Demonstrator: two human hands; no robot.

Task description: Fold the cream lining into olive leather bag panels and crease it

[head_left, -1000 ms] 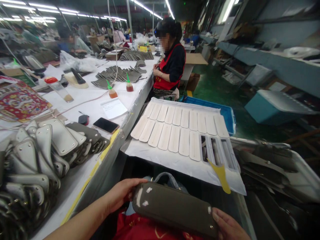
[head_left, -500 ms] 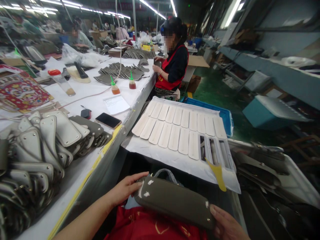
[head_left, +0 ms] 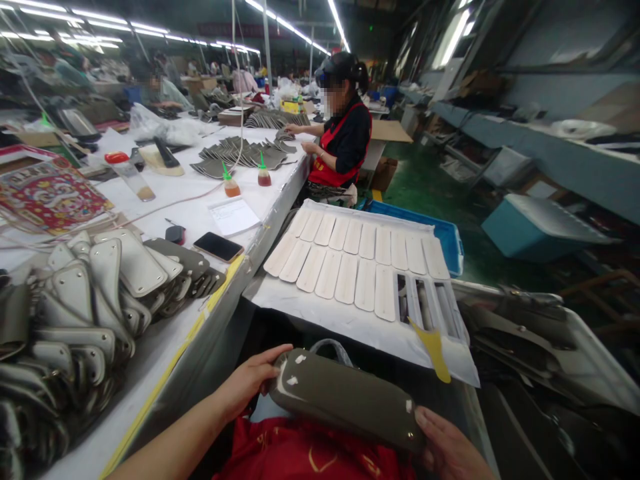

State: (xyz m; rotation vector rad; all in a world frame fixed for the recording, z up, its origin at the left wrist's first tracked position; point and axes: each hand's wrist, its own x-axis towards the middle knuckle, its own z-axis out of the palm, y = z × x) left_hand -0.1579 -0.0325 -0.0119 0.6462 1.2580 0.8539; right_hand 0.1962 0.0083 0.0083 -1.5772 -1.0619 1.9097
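I hold a long olive-grey panel [head_left: 345, 398] flat over my lap, my left hand [head_left: 250, 380] curled around its near-left end with the thumb on top, my right hand [head_left: 450, 450] gripping its right end, though that hand is partly cut off by the edge of view. Just beyond the panel lies a white sheet [head_left: 360, 320] lined with pale oval strips [head_left: 350, 257]. Left of the panel, a worktable [head_left: 165, 360] carries a heap of grey pieces [head_left: 75, 307] and a phone [head_left: 218, 247].
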